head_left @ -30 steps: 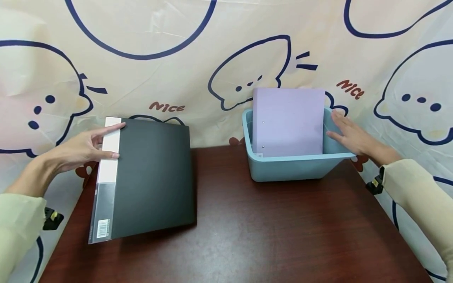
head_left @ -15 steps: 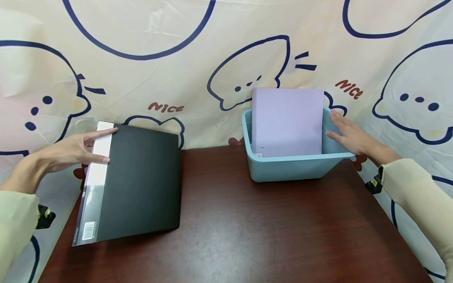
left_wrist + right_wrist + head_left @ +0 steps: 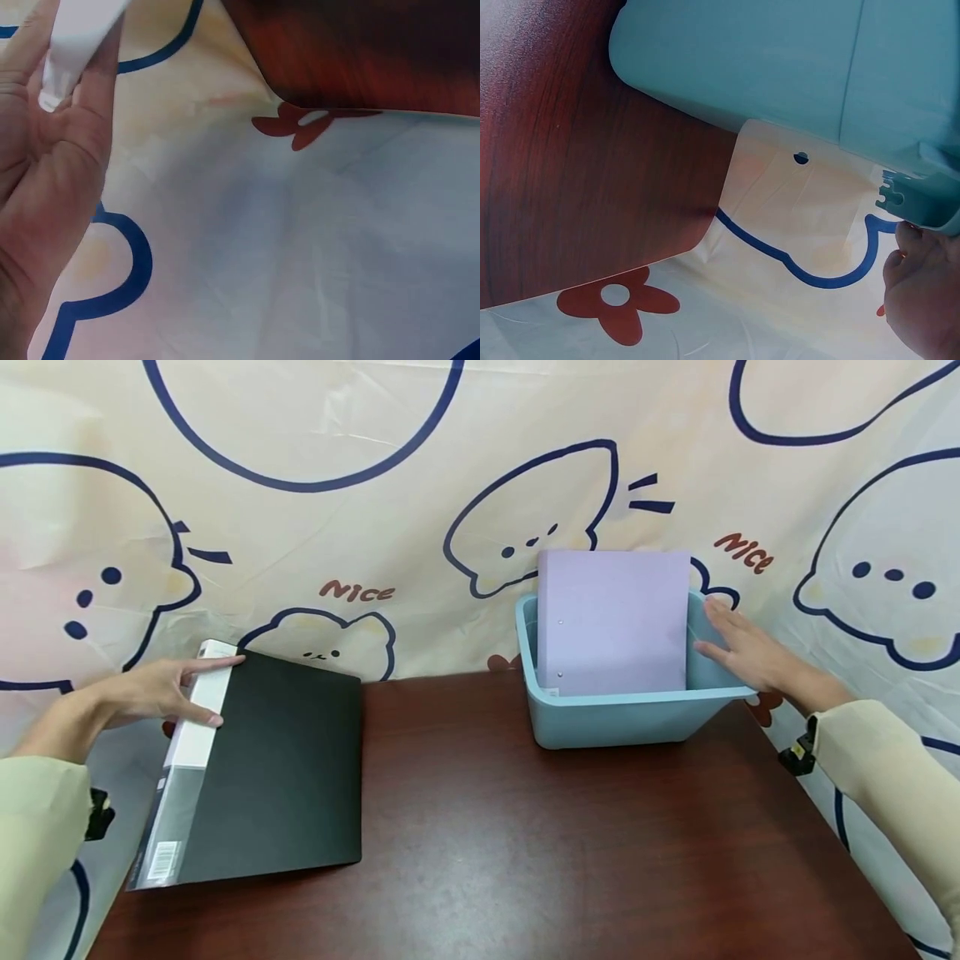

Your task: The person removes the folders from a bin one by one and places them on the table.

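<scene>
My left hand (image 3: 150,697) holds a black folder (image 3: 281,777) by the upper part of its spine, thumb on the front cover. That spine carries a white label (image 3: 212,693) and a barcode sticker near the bottom. The folder is tilted at the table's left side; whether its lower edge touches the wood is hard to tell. My right hand (image 3: 750,647) rests over the right rim of a light-blue plastic bin (image 3: 611,722), fingers extended. Inside the bin stands a lilac binder (image 3: 615,622). In the right wrist view, the hand (image 3: 926,292) is beside the bin's handle (image 3: 922,199).
A dark red-brown wooden table (image 3: 480,843) lies beneath everything. Behind it and at both sides hangs a cream cloth (image 3: 360,543) with blue cartoon outlines. The bin sits near the table's back right edge.
My left hand has carried the black folder leftward and a little lower, tilting it further. My right hand, the bin and the lilac binder have kept their places.
</scene>
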`<state>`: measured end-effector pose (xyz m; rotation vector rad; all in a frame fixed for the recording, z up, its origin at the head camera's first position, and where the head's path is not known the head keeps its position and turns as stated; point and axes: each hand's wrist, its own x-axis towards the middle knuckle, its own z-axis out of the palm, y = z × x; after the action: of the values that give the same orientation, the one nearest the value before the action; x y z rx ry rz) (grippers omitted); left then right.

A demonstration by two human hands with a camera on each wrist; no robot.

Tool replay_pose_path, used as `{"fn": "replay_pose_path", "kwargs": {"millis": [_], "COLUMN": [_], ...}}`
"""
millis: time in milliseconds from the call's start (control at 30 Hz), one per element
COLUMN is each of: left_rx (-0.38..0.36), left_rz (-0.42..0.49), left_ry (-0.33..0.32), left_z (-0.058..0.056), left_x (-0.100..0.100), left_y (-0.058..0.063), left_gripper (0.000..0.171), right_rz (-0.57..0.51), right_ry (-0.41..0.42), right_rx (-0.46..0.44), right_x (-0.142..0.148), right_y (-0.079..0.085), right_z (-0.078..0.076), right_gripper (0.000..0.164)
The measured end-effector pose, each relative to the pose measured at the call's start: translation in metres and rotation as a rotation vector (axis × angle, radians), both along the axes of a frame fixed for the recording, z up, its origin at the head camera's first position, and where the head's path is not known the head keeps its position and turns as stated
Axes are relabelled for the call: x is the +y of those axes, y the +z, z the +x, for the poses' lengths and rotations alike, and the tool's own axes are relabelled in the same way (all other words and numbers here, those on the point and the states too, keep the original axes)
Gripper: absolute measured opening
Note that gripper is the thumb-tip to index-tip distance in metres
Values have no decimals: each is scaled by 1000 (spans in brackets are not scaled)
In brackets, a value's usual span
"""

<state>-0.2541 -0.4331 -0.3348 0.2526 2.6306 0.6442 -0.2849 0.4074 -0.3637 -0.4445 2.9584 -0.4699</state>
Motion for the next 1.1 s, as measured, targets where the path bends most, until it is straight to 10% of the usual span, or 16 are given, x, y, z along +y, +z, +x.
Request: {"fn": "replay_pose_path", "kwargs": {"millis": [1100], "left_rx": [-129], "left_rz": [90], "left_ry": [114], "left_z": [-10], "left_x": [-30], "left_y": [-36], "left_gripper": [151], "right_rz": [15], "right_ry": [-13], "right_rx": [4], "right_x": [1], "right_y": [-2], "right_z": [-1], "right_gripper": [85]}}
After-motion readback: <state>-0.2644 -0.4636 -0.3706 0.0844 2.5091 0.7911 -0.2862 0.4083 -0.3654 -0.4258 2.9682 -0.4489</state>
